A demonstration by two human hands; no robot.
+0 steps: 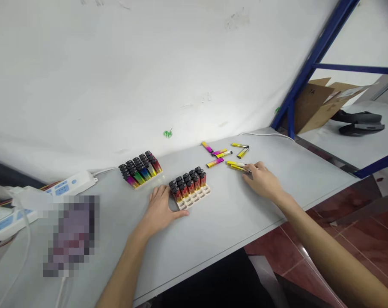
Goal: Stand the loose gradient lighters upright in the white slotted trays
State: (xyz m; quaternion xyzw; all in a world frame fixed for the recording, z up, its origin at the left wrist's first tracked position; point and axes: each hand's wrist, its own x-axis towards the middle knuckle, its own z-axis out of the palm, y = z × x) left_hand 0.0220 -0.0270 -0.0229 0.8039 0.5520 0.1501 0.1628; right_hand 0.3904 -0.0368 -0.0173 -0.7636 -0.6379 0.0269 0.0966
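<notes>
A pale slotted tray [195,197] stands mid-table, its back rows filled with upright red-and-yellow lighters [190,186] with black tops. Several front slots of it are bare. My left hand [160,209] grips the tray's left end, thumb along the front edge and fingers at the left side. Over to the right, my right hand [261,179] has its fingertips closed around the ends of yellow lighters [235,166] lying on the table; the fingers partly hide them. Just beyond lie loose pink-and-yellow lighters [215,162] and more yellow ones [243,152].
A second tray [149,182] full of multicoloured lighters stands back left. Power strips [65,187] with cables and a pixelated object [72,235] lie at the left. A white wall [168,77] bounds the back. At the right are a blue metal frame [290,115] and a cardboard box [316,102].
</notes>
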